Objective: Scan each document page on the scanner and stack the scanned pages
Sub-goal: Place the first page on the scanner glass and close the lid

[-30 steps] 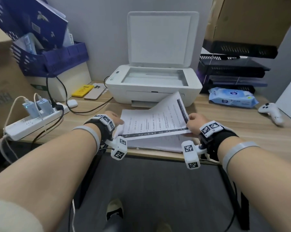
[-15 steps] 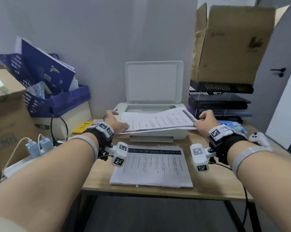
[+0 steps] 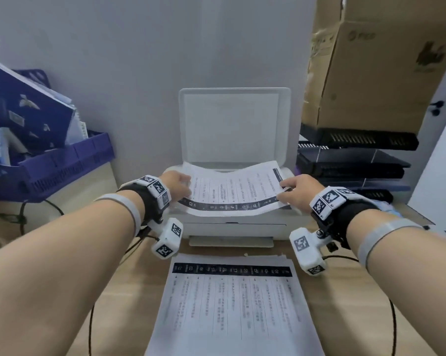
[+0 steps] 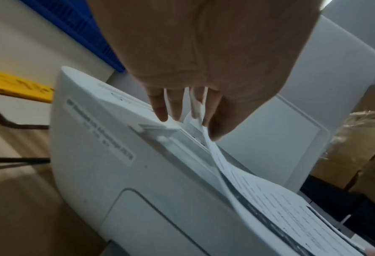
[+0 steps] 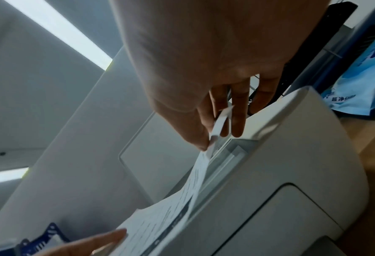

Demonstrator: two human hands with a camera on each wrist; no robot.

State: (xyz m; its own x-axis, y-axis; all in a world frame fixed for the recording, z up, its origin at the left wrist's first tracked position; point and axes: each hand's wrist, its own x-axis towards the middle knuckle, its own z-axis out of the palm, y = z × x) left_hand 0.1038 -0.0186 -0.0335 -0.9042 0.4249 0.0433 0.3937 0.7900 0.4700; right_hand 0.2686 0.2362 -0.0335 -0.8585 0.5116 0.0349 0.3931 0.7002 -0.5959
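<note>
Nearest the person, a stack of printed pages (image 3: 232, 304) lay flat on the wooden table (image 3: 345, 304), its dark header band toward the scanner. Just beyond the stack stood the white scanner (image 3: 234, 227), its lid (image 3: 233, 124) raised upright against the wall.

Over the scanner's open top, a single page (image 3: 234, 190) was held printed side up, sagging in the middle. The left hand (image 3: 177, 182) pinched the page's left edge, thumb above and fingers (image 4: 160, 107) below, so that grip was closed on the paper. The right hand (image 3: 298, 188) held the right edge the same way, its thumb and fingers (image 5: 237, 110) clamping the sheet near its corner. The page hung just above the scanner, with its near edge reaching past the front rim.

To the left a blue basket (image 3: 62, 163) held folders. To the right, black paper trays (image 3: 350, 163) were stacked under a cardboard box (image 3: 376, 68).
</note>
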